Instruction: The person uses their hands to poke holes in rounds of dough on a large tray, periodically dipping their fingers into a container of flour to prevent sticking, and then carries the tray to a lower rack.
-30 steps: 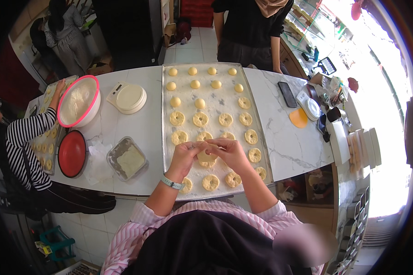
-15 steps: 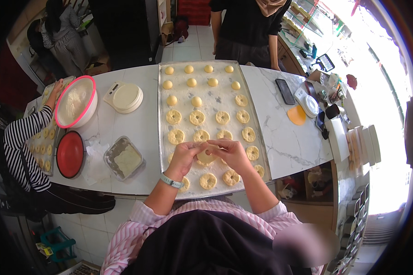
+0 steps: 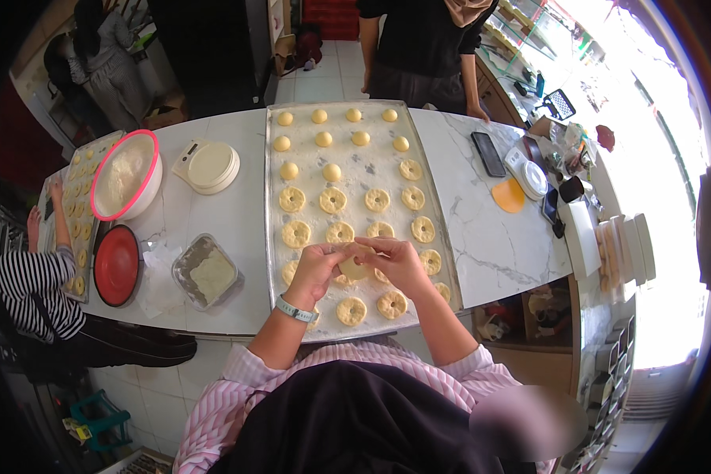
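Both my hands are raised over the near half of a large floured baking tray (image 3: 375,172). Between them hangs a pale dough piece (image 3: 356,270), pinched at its upper edge by my left hand (image 3: 321,270) and my right hand (image 3: 399,264), with the fingertips meeting. My fingers hide part of it. Below and around them, dough rings (image 3: 351,311) with small centre holes lie in rows on the tray. Smooth round dough balls (image 3: 332,172) occupy the tray's far rows. My left wrist carries a pale watch band.
Left of the tray stand a kitchen scale (image 3: 213,167), a flour bowl with pink rim (image 3: 156,170), a red bowl (image 3: 118,265) and a clear container (image 3: 205,272). Rightward lie a phone (image 3: 489,154) and an orange scraper (image 3: 508,196). A striped-sleeved person works at another tray (image 3: 95,154).
The view has shifted slightly, so the tray sits a little further left. My hands still pinch the dough, which has turned slightly. The striped-sleeved person's arm has pulled back from beside the flour bowl.
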### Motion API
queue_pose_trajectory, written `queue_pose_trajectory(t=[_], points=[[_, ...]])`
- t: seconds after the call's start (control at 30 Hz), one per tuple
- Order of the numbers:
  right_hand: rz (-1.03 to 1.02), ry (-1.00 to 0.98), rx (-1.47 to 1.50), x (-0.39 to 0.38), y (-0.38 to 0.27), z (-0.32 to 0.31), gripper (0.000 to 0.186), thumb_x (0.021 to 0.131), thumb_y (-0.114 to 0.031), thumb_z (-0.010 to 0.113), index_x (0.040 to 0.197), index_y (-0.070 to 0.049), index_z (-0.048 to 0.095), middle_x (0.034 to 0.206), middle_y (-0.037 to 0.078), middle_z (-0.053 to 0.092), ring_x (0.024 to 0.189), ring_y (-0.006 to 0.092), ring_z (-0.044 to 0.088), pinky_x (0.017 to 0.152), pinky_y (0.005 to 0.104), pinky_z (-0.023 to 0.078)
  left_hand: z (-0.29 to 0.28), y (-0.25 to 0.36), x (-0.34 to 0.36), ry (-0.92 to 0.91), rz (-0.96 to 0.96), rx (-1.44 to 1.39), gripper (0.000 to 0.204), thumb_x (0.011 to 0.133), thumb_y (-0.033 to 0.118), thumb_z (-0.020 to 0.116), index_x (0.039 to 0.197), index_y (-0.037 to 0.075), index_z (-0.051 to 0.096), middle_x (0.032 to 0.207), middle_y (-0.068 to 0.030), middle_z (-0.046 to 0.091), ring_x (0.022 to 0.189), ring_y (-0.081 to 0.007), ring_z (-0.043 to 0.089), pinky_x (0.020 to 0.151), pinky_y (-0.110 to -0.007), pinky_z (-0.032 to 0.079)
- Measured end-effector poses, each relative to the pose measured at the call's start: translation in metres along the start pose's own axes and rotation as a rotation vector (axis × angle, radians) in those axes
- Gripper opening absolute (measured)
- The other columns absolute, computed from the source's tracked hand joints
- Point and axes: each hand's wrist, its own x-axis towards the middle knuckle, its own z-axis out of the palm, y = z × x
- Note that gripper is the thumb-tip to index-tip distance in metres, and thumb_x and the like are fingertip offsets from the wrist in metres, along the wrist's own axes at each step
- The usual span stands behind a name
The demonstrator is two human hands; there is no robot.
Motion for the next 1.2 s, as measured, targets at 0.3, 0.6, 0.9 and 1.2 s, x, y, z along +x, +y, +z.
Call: queue_pose_trajectory(t=[0.3,0.6,0.9,1.2], points=[[0.173,-0.161,0.090,0.018,-0.006,-0.016,0.040,0.078,-0.011,0.070,0.114,0.001,0.059,0.098,0.008,0.065,0.086,0.0112,0.061,0.073,0.0234,0.048,0.012,0.005,0.008,0.079,0.018,0.122,0.035,0.080,0.023,0.070,0.101,-0.004,0.063,0.089,-0.0091,0.065,0.078,-0.0128,0.063,0.067,-0.023,0.052],[0.205,0.102,0.225,0.158,0.059,-0.091,0.035,0.077,-0.007,0.067,0.108,0.006,0.060,0.092,0.010,0.064,0.079,0.0147,0.062,0.065,0.0247,0.050,0.009,0.012,0.004,0.383,0.475,0.106,0.028,0.087,0.016,0.060,0.106,-0.006,0.059,0.107,-0.0134,0.062,0.102,-0.0191,0.058,0.094,-0.031,0.043],[-0.178,0.182,-0.759,0.222,0.034,-0.091,0.036,0.069,-0.001,0.062,0.105,-0.002,0.064,0.096,0.014,0.066,0.086,0.0267,0.063,0.077,0.0328,0.049,-0.021,-0.012,-0.029,0.626,0.457,-0.065,0.023,0.090,0.014,0.054,0.101,-0.005,0.058,0.098,-0.0141,0.063,0.096,-0.0224,0.061,0.091,-0.034,0.046],[-0.891,-0.645,-0.488,0.143,-0.054,0.166,0.025,0.073,0.000,0.055,0.095,-0.006,0.067,0.090,0.012,0.066,0.082,0.0309,0.062,0.078,0.0368,0.049,-0.072,-0.021,-0.069,0.507,0.239,-0.030,0.016,0.088,0.011,0.057,0.099,0.000,0.058,0.089,-0.0074,0.062,0.078,-0.0153,0.059,0.073,-0.031,0.049]])
